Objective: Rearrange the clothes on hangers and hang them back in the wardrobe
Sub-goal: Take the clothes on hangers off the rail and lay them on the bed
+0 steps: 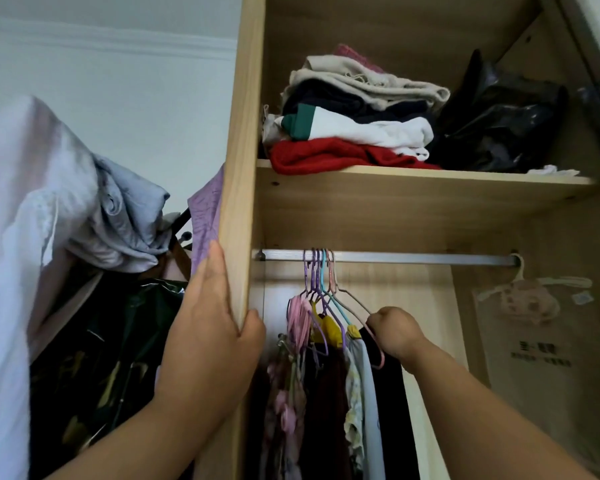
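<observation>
A wooden wardrobe (240, 140) stands open before me. Its metal rail (413, 257) carries several coloured wire hangers (321, 282) bunched at the left, with clothes (329, 393) hanging below them. My left hand (208, 327) is wrapped around the wardrobe's left side panel, thumb inside. My right hand (394, 332) is closed on the shoulder of the rightmost pink hanger (371, 337), which holds a black garment (392, 403) and hooks over the rail.
A shelf (430, 183) above the rail bears folded clothes (347, 116) and a black bag (496, 123). A clear garment cover (534, 341) hangs at the rail's right end. Left of the wardrobe, a rack holds piled clothes (66, 220).
</observation>
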The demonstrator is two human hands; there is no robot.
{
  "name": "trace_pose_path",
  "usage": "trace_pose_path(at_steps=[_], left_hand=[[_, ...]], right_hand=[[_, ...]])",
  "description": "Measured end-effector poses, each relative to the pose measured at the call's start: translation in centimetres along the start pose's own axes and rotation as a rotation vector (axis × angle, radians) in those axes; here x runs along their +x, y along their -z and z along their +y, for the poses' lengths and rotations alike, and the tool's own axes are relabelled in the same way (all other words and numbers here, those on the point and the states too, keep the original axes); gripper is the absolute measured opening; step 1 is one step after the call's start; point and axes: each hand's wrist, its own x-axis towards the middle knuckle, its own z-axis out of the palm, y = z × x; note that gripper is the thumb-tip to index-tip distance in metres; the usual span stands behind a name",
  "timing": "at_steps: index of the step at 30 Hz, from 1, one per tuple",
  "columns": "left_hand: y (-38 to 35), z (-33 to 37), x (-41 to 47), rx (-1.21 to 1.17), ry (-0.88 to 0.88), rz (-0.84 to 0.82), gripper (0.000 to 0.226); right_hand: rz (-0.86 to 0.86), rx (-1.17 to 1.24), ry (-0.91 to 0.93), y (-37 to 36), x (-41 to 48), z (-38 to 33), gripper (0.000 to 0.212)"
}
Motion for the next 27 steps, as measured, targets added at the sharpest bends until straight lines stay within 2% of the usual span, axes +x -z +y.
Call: trace_pose_path(at_steps=[3,6,9,18,20,24,27], left_hand=[[-0.1,-0.1,0.0,0.006,-0.009,0.007,0.087],[0.1,0.1,-0.1,0.011,-0.002,0.005,0.086],[0.4,0.4,-0.2,0.005,0.03,-0.01,0.088],[1.5,1.5,0.0,0.043,0.1,-0.091,0.085],[1.9,1.8,-0.2,0.098,0.049,-0.112,0.085],[1.3,4.9,-1.7,0.165,-0.163,-0.14,0.085],[-0.2,8.9,-3.6,0.037,-0.246,-0.302,0.075]], right_hand=[[0.093,0.042,0.007,0.6,0.4,0.4,0.03],[0.158,0.052,0.049,2.1,0.3,0.4,0.026],[0.181,0.07,0.074,4.6,-0.3,0.0,0.028],[0.263,0.087,0.08,12.6,-8.6,1.6,0.019],[0.278,0.105,0.055,14.7,-11.7,2.6,0.024],[0.338,0.106,0.041,18.3,-18.6,4.0,0.023],[0.365,0.052,0.001,20.1,-24.0,4.8,0.024]])
